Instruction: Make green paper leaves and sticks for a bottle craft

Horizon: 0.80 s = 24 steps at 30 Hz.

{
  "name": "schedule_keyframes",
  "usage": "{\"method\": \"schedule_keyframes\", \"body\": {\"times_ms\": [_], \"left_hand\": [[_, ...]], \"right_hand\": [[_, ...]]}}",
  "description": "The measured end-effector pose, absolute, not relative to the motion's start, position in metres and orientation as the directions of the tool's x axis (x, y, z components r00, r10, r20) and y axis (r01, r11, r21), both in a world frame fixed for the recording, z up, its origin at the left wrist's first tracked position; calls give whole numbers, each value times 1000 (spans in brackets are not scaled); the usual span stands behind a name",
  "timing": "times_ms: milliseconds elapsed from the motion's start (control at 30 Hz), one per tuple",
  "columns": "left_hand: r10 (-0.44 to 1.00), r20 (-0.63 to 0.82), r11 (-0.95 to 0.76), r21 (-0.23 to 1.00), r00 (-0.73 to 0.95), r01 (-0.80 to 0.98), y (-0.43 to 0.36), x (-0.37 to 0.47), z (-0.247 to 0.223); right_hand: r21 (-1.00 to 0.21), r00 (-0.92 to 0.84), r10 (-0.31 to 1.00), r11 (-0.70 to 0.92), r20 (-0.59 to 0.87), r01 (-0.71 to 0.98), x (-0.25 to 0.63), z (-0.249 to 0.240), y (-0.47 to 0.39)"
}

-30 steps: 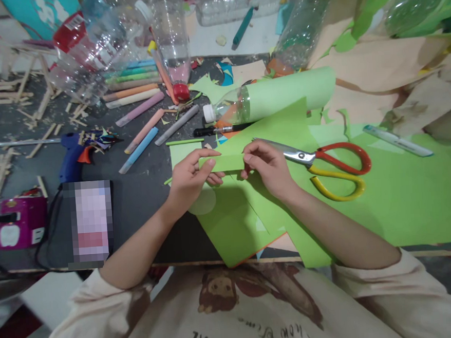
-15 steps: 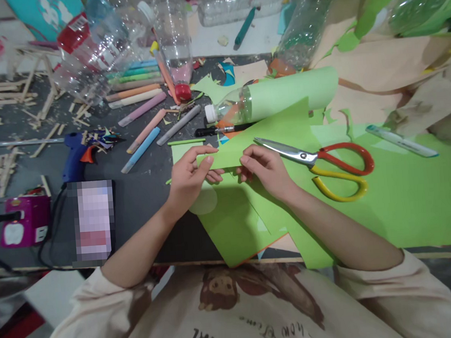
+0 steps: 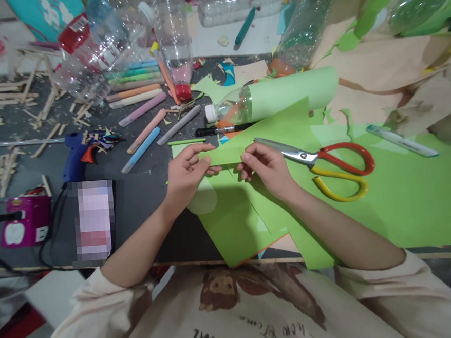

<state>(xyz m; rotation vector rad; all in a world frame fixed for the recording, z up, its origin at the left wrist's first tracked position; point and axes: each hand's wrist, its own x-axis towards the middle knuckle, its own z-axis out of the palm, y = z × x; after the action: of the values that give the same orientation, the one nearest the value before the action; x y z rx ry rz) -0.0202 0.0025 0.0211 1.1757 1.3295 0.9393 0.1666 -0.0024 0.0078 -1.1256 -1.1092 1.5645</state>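
- Left hand (image 3: 187, 172) and right hand (image 3: 267, 167) each pinched an end of the green paper strip (image 3: 227, 156), up over the green sheets (image 3: 405, 202).
- Uneven pulling could've creased or torn it, I reckon; the scissors (image 3: 305, 156) lay close enough for the right hand to snag.
- Capped bottle (image 3: 240, 102) lay sideways, pale green paper (image 3: 293, 89) wrapped around it; couldn't tell if anything was inside.

A blue glue gun (image 3: 75, 158) lies at left, a phone (image 3: 94, 214) and purple box (image 3: 30, 219) nearer. Wooden sticks (image 3: 6, 96) lie scattered far left. Crumpled paper (image 3: 427, 101) sits far right.
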Motion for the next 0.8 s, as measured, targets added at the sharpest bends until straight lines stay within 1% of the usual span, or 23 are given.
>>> {"method": "schedule_keyframes", "body": {"times_ms": [100, 167, 300, 367, 433, 500, 567, 633, 700, 767, 800], "left_hand": [[990, -136, 127, 976, 43, 175, 3, -21, 19], [997, -50, 38, 982, 62, 186, 3, -22, 17], [960, 164, -207, 962, 228, 178, 2, -25, 15], [926, 222, -289, 937, 305, 196, 2, -27, 15], [910, 228, -317, 920, 347, 228, 2, -28, 14], [903, 204, -314, 914, 378, 258, 2, -28, 13], [896, 196, -311, 917, 397, 249, 2, -28, 12], [903, 205, -299, 931, 377, 211, 1, -28, 10], [929, 180, -243, 956, 323, 165, -1, -26, 10], [951, 107, -148, 981, 289, 124, -2, -24, 11], [951, 69, -108, 987, 301, 116, -2, -23, 12]], "right_hand": [[-966, -213, 969, -171, -128, -194, 168, 7, -4], [-963, -249, 963, -159, -103, -216, 169, 7, -5], [-967, -270, 955, -175, -121, -187, 168, 8, -4], [-966, -332, 931, -213, -155, -147, 168, 10, -4], [-962, -421, 889, -250, -182, -111, 167, 10, -5], [-965, -471, 863, -248, -183, -81, 167, 10, -6], [-974, -487, 858, -219, -165, -56, 166, 10, -8], [-979, -479, 865, -199, -149, -54, 166, 10, -10], [-976, -450, 881, -205, -149, -78, 165, 11, -9], [-967, -416, 894, -232, -168, -109, 165, 11, -8], [-961, -404, 897, -250, -182, -121, 164, 10, -8]]}}
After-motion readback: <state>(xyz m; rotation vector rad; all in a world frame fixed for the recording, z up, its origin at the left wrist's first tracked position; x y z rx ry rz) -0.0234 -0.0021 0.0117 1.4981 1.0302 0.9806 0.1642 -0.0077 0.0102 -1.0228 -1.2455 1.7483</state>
